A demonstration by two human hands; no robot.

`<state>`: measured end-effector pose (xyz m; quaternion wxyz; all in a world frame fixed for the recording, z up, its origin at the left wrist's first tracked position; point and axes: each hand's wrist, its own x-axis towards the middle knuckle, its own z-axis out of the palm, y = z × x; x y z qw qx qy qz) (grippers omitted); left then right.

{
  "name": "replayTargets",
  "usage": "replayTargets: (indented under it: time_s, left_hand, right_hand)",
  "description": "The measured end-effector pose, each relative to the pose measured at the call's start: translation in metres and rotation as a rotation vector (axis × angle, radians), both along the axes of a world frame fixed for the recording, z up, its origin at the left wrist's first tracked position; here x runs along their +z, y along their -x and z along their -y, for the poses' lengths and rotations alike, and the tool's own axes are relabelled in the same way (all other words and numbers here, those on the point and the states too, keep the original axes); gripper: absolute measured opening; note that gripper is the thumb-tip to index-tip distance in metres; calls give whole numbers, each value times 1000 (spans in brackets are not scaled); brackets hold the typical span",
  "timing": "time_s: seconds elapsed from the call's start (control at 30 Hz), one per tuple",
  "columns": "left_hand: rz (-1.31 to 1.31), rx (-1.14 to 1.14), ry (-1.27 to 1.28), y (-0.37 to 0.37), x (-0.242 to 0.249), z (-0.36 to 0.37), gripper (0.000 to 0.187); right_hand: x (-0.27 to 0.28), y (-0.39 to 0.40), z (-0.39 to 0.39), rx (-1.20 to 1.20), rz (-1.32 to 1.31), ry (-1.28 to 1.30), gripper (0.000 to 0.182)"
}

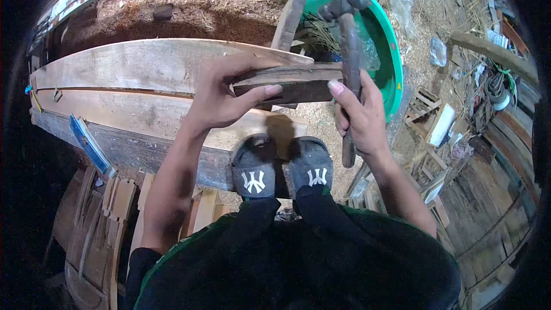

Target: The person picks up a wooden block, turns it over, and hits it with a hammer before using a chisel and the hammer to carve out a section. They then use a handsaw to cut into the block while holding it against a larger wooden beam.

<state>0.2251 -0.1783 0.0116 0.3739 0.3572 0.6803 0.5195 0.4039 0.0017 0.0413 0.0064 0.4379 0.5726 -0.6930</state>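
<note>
A piece of wood is pinched by the left hand, between thumb and fingers — a hammer is gripped by the right hand, its head seen against a green tub.

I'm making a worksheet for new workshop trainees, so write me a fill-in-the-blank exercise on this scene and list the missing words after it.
1. The tool in the right hand is a ____.
2. What the left hand holds is made of ____.
3. The round basin near the top of the view is ____ in colour.
4. The dark sandals are marked in ____.

Missing words: hammer; wood; green; white.
</note>
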Motion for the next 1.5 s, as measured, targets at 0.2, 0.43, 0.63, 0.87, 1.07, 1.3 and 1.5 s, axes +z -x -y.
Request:
replayTargets:
  time_s: [0.2,0.43,0.63,0.87,1.07,1.3,1.5]
  left_hand:
    - [-223,-50,-32,5,23,-5,32]
    - [-343,-79,-112,-1,22,-2,36]
    - [-360,-83,-114,-5,30,-3,39]
    - [-354,-77,-127,-7,35,-4,42]
    - [-394,-105,-132,-6,36,-3,43]
    - [-348,-83,-126,-9,30,-3,41]
    - [-332,-75,-113,-13,24,-4,42]
  right_hand:
    - [8,5,0,94,-69,-17,44]
    - [15,3,-2,81,-128,-3,46]
    - [19,1,-3,115,-107,-31,51]
    - [21,2,-2,110,-101,-30,55]
    - [20,1,-2,122,-83,-42,58]
    - [17,-2,-1,103,-74,-39,53]
    - [21,-6,-1,66,-66,48,50]
